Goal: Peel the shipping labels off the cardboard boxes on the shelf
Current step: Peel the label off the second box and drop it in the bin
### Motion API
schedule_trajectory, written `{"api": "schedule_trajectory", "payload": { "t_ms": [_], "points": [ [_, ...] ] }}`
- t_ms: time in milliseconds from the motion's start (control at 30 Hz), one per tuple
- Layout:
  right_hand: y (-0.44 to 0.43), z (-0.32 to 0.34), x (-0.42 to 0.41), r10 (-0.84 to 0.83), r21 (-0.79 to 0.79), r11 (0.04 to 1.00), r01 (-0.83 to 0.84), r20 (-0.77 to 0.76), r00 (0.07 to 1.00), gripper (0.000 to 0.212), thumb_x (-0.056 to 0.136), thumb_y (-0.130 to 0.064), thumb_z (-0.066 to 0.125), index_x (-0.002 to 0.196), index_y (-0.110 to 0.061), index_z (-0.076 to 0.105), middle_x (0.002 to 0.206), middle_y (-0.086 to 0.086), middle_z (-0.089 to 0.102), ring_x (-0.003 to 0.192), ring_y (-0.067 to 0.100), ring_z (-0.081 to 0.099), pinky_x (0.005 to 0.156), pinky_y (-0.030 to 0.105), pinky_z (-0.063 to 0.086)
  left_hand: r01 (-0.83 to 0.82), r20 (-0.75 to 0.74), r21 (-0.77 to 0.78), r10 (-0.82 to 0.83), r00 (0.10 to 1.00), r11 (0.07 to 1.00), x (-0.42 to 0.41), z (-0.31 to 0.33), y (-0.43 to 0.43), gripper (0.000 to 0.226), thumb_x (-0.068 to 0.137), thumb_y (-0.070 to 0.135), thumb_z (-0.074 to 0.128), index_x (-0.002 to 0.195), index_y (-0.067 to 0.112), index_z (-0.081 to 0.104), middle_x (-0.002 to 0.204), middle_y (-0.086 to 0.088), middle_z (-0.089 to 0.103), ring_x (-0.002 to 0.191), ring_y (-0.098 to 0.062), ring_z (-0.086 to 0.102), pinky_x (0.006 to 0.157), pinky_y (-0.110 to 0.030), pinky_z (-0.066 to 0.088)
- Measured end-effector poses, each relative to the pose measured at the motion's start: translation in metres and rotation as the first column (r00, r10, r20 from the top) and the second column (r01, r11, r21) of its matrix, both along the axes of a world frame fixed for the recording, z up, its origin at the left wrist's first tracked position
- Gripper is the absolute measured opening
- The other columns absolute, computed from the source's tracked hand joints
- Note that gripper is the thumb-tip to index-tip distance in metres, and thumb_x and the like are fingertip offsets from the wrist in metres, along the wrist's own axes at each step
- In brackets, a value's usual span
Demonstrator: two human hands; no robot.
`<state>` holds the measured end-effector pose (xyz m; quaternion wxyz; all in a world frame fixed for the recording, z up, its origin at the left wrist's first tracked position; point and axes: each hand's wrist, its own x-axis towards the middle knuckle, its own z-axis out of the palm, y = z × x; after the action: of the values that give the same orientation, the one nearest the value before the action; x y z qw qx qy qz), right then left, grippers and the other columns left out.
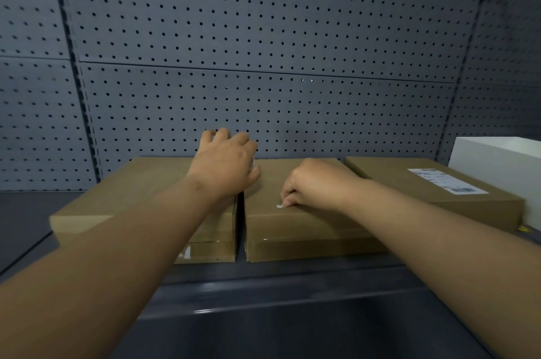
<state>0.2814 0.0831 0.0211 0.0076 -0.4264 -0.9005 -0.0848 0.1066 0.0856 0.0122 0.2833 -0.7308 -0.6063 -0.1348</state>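
**A:** Where's the label?

**B:** Only a small white label scrap (279, 206) shows. It lies on top of the middle box (292, 224), by the front edge. The right hand (317, 183) has its fingers curled down, and thumb and fingertip pinch the scrap.

**A:** And the other hand?

**B:** The left hand (225, 162) is up and to the left of that pinch, over the gap between the middle box and the left box (131, 191). Its back faces the camera and the fingers curl away. I cannot tell if they hold anything.

**A:** What lies beyond the pinch?

**B:** To its right, past the wrist, is the right box (389, 171), just beside the middle one. A whole shipping label (448, 181) is stuck flat on its top. Farther right, a white box (497, 165) stands against it. All the boxes sit on a dark shelf (278, 294), and grey pegboard (263, 36) rises behind the hands.
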Motion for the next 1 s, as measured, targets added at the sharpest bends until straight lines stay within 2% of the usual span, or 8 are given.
{"api": "schedule_trajectory", "payload": {
  "t_ms": [267,400,467,533,667,733,867,1000],
  "points": [
    [0.000,-0.005,-0.004,0.017,0.079,0.997,-0.020,0.039,0.999,0.029,0.094,-0.035,0.052,0.109,-0.021,0.073,0.112,-0.005,0.072,0.102,0.014,0.064,0.092,0.032,0.048,0.048,-0.014,0.013,-0.047,0.999,0.999,0.000,0.000,-0.004,0.032,0.095,0.034,0.038,0.111,0.020,0.061,0.110,0.002,0.061,0.112,-0.027,0.049,0.111,-0.049,0.021],
    [0.003,-0.007,-0.007,0.014,0.120,0.993,-0.020,0.050,0.999,0.027,0.093,-0.037,0.053,0.105,-0.024,0.073,0.108,-0.006,0.072,0.098,0.016,0.065,0.090,0.037,0.052,0.065,-0.004,-0.002,-0.065,0.998,0.998,0.001,-0.003,-0.007,0.033,0.097,0.029,0.036,0.116,0.021,0.061,0.112,0.003,0.062,0.123,-0.025,0.044,0.115,-0.052,0.013],
    [0.002,-0.005,-0.005,0.022,0.123,0.992,-0.026,0.033,0.999,0.024,0.093,-0.037,0.054,0.103,-0.027,0.073,0.107,-0.008,0.072,0.098,0.015,0.065,0.088,0.033,0.052,0.071,-0.013,-0.011,-0.071,0.997,0.997,0.001,-0.004,-0.007,0.034,0.098,0.029,0.035,0.121,0.023,0.059,0.117,0.004,0.061,0.128,-0.024,0.041,0.115,-0.052,0.011],
    [-0.001,0.000,-0.002,0.037,0.089,0.995,-0.037,0.001,0.999,0.025,0.092,-0.037,0.056,0.110,-0.030,0.071,0.114,-0.011,0.070,0.104,0.012,0.063,0.086,0.021,0.045,0.081,-0.027,-0.011,-0.081,0.996,0.997,-0.001,-0.005,-0.007,0.035,0.099,0.030,0.034,0.124,0.025,0.058,0.120,0.005,0.060,0.129,-0.022,0.041,0.115,-0.052,0.012],
    [-0.001,0.004,0.002,0.081,0.038,0.996,-0.081,0.005,0.997,0.028,0.092,-0.035,0.057,0.117,-0.029,0.068,0.122,-0.015,0.067,0.110,0.007,0.061,0.069,0.010,0.034,0.083,-0.037,-0.020,-0.084,0.996,0.996,-0.003,-0.007,-0.007,0.035,0.099,0.031,0.033,0.127,0.026,0.054,0.121,0.004,0.059,0.129,-0.021,0.042,0.115,-0.052,0.013],
    [0.002,0.002,-0.001,0.093,0.065,0.993,-0.097,0.062,0.994,0.027,0.093,-0.036,0.055,0.114,-0.029,0.070,0.119,-0.013,0.068,0.107,0.009,0.062,0.069,0.014,0.035,0.091,-0.034,-0.023,-0.092,0.995,0.996,-0.003,-0.009,-0.007,0.035,0.099,0.031,0.034,0.128,0.027,0.053,0.121,0.004,0.059,0.127,-0.021,0.043,0.115,-0.052,0.013],
    [0.002,0.001,-0.005,0.115,0.109,0.985,-0.131,0.139,0.984,0.027,0.095,-0.036,0.051,0.113,-0.028,0.069,0.116,-0.010,0.069,0.105,0.012,0.062,0.083,0.024,0.044,0.102,-0.035,-0.023,-0.102,0.994,0.995,-0.003,-0.011,-0.006,0.035,0.099,0.030,0.034,0.128,0.027,0.053,0.121,0.004,0.059,0.126,-0.020,0.044,0.116,-0.052,0.012],
    [-0.002,-0.001,-0.003,0.169,0.147,0.970,-0.196,0.174,0.970,0.029,0.097,-0.034,0.046,0.115,-0.026,0.068,0.118,-0.010,0.068,0.107,0.013,0.062,0.084,0.024,0.045,0.103,-0.041,-0.018,-0.104,0.994,0.995,-0.002,-0.010,-0.006,0.035,0.099,0.029,0.034,0.128,0.027,0.054,0.121,0.004,0.058,0.125,-0.019,0.045,0.116,-0.051,0.011]
  ]
}}
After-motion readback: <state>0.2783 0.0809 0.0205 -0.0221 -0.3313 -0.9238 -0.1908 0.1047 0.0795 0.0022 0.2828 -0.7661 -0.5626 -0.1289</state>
